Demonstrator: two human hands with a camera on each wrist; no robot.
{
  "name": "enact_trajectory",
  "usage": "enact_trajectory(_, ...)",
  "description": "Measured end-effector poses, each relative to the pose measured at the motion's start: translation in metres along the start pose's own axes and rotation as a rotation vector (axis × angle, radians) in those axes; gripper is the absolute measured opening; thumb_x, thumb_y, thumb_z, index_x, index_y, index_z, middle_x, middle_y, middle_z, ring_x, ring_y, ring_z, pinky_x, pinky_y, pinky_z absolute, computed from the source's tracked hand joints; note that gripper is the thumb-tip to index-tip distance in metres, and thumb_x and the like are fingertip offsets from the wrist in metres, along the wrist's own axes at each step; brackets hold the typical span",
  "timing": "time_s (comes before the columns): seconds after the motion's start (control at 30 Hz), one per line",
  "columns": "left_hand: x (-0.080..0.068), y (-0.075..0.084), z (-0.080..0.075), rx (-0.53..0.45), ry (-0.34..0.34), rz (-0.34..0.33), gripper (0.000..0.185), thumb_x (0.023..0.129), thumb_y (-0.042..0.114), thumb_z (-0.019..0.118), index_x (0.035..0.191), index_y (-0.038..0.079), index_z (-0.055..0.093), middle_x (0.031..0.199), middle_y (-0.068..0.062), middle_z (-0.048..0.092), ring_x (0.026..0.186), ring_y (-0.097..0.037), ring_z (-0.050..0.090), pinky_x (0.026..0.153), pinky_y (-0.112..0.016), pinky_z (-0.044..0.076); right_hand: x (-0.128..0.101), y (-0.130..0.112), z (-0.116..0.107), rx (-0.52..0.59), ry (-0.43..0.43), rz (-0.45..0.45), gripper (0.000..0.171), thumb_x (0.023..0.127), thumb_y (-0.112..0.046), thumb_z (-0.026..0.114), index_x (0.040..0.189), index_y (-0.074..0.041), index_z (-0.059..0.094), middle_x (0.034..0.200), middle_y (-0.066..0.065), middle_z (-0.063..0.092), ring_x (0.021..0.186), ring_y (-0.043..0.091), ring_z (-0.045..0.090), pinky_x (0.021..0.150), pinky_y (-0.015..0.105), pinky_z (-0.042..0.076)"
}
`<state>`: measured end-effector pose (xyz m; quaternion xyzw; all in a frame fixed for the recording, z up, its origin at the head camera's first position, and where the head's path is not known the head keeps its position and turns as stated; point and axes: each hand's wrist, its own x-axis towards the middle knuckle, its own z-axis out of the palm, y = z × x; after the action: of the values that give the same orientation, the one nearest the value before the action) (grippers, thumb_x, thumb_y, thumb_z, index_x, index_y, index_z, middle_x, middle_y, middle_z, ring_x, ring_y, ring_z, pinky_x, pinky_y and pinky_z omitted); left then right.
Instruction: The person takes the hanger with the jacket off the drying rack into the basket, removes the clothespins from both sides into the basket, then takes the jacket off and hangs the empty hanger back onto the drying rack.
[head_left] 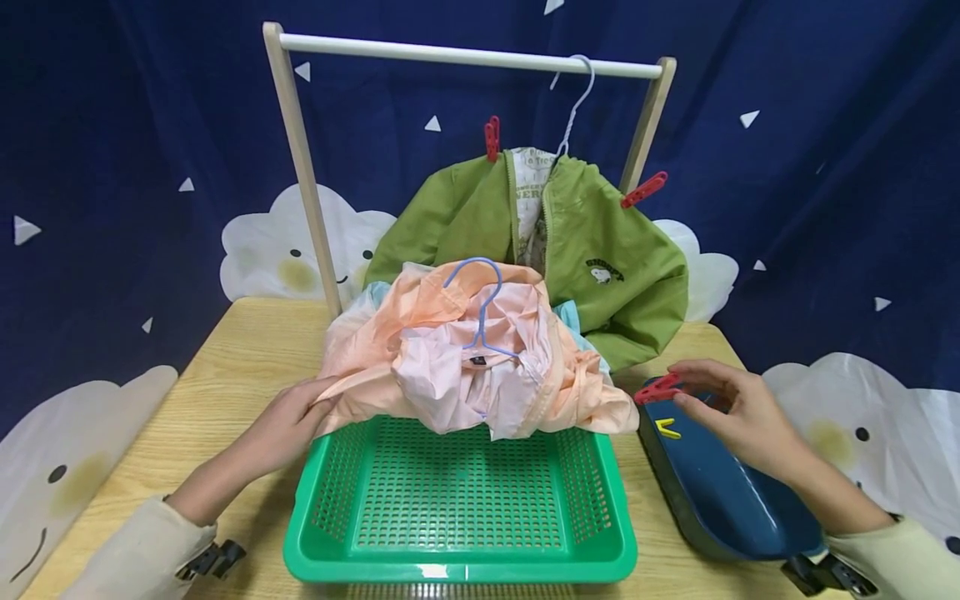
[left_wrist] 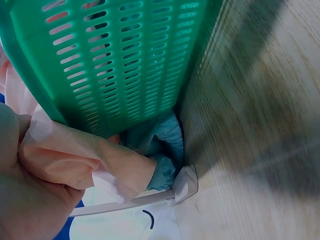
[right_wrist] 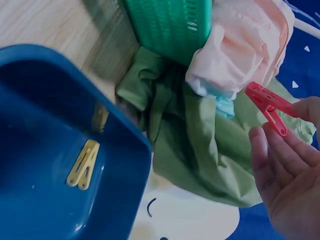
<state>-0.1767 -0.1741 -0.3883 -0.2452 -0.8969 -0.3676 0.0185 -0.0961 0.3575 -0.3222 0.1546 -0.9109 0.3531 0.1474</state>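
The left hand point(head_left: 281, 429) grips a fold of the crumpled peach jacket point(head_left: 480, 358) heaped over the green basket point(head_left: 457, 500). Behind it the hanging green jacket's point(head_left: 600, 258) inner label reads partly "NER". The right hand point(head_left: 738, 408) pinches a red clothespin point(head_left: 657, 389) just above the blue tray point(head_left: 720, 492).

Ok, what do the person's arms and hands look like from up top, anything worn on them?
Both hands are bare: left hand, right hand. Each arm wears a cream long sleeve reaching the wrist, and a black clamp-like mount sits at each cuff. No gloves, rings or markings visible.
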Motion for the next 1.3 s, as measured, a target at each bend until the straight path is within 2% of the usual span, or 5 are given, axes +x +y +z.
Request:
enact_trajectory(0.1,0.0,0.001,-0.001,-0.003,0.005,0.011,0.033,0.104,0.008,0.052,0.136,0.003,0.063,0.092,-0.005,0.068,0.08,-0.012,0.054,0.07,-0.029,0.044,-0.003,0.009,-0.003,-0.005,-0.024,0.001,0.032,0.092,0.006,0.067,0.123,0.002,0.064,0.104,-0.028,0.067,0.086,-0.006,0.066,0.062,0.017,0.048)
enact_trajectory(0.4,-0.001,-0.001,-0.001,0.003,0.009,0.002,0.032,0.104,0.007,0.053,0.134,0.003,0.064,0.097,-0.007,0.069,0.083,-0.015,0.054,0.071,-0.029,0.044,-0.006,0.03,-0.01,0.001,-0.07,0.031,0.035,0.091,0.012,0.063,0.125,0.006,0.06,0.105,-0.026,0.066,0.085,-0.008,0.065,0.06,0.017,0.048)
enact_trajectory(0.7,-0.001,-0.001,0.0,0.002,0.01,0.005,0.034,0.104,0.009,0.052,0.137,0.004,0.062,0.097,-0.005,0.07,0.085,-0.014,0.055,0.073,-0.029,0.044,-0.011,0.047,-0.015,-0.097,-0.124,0.116,0.029,0.089,0.011,0.063,0.117,0.009,0.06,0.105,0.027,0.07,0.079,-0.008,0.06,0.058,0.018,0.048)
enact_trajectory(1.03,-0.004,0.0,0.001,0.032,0.032,0.032,0.031,0.104,0.007,0.052,0.132,0.008,0.066,0.107,-0.005,0.071,0.096,-0.018,0.058,0.079,-0.036,0.047,-0.016,0.07,-0.014,-0.122,-0.199,0.149,0.024,0.086,0.01,0.067,0.109,0.01,0.061,0.101,0.021,0.069,0.084,-0.012,0.059,0.062,0.017,0.051)
enact_trajectory(1.3,-0.003,0.0,0.0,-0.018,0.014,0.013,0.033,0.104,0.007,0.052,0.135,0.001,0.062,0.088,-0.001,0.064,0.076,-0.01,0.05,0.068,-0.027,0.042,-0.017,0.081,-0.01,-0.133,-0.294,0.163,0.021,0.086,0.007,0.068,0.106,0.007,0.061,0.097,0.015,0.071,0.084,-0.01,0.059,0.063,0.019,0.051)
